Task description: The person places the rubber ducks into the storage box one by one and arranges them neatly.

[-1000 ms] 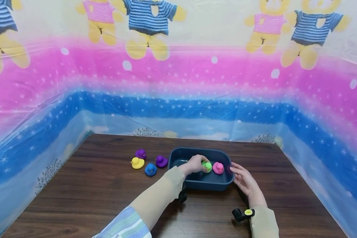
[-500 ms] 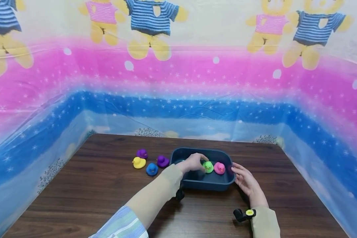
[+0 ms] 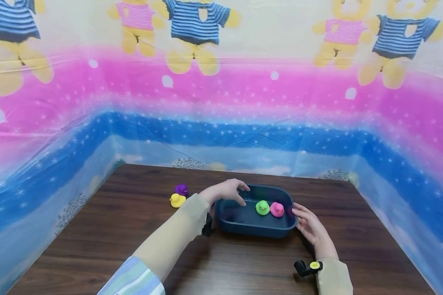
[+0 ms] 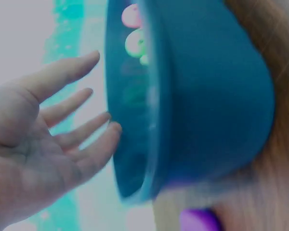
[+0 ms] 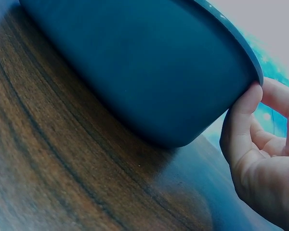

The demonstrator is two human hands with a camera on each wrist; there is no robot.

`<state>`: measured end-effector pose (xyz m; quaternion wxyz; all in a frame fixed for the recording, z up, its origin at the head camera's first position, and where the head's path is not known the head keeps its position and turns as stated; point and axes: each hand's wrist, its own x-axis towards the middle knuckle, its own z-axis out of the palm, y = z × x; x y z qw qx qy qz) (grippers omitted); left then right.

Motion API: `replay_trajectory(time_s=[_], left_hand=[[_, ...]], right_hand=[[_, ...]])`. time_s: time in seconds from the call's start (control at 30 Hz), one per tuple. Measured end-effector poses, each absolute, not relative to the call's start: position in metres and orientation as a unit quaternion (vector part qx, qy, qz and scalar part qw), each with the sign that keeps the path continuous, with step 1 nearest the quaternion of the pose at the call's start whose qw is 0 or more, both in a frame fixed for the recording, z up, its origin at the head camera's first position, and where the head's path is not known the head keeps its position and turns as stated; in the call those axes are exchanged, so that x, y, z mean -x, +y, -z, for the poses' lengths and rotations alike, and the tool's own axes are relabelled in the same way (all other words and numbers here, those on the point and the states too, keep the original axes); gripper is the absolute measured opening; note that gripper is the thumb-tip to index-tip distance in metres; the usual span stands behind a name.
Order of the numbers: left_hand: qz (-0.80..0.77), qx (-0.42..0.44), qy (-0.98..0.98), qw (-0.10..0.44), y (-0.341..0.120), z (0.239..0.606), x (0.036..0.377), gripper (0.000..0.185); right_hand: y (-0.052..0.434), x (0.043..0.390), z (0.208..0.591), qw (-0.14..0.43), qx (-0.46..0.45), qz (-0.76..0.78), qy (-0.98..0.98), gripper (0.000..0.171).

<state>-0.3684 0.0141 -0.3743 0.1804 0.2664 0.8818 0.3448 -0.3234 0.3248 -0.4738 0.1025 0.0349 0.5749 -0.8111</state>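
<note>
Head view: my left hand (image 3: 226, 190) hangs over the near-left rim of the blue tub (image 3: 256, 232), fingers loose and spread, holding nothing — the green duck (image 3: 262, 207) sits in the tub beside the pink duck (image 3: 277, 209), the two just touching.
Head view, right side: my right hand (image 3: 310, 225) rests against the tub's right end, thumb at the rim, steadying it on the wooden table (image 3: 132, 246).
Head view, leftovers: a yellow duck (image 3: 177, 200) and a purple duck (image 3: 182, 189) wait on the table left of the tub; my forearm hides the rest of that patch.
Left wrist view: palm wide, fingers (image 4: 67, 72) straight and apart beside the tub's rim, both ducks blurred inside.
Right wrist view: my thumb (image 5: 241, 120) presses the tub's rim, the other fingers lightly curled behind it — a light hold, not a full grip.
Step in hand: I judge the green duck is delivered and I'm between ducks.
Next move: it calls for a reach left and a gentle pinch on one small duck.
Since a second ago: my left hand was curled round the green duck in the tub; now it's off it, lifted back to the rim.
</note>
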Motion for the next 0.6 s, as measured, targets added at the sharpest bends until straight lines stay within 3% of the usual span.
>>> replay_trajectory(time_s=[0.33,0.6], left_hand=[[-0.411,-0.296,0.848,0.153,-0.048,0.363,0.366,0.053],[-0.477,-0.249,0.840,0.074,-0.102,0.371,0.364,0.051]], right_hand=[[0.326,0.324,0.474,0.106,-0.038,0.815,0.568,0.019],[0.324,0.323,0.473,0.109,-0.025,0.822,0.559,0.022]])
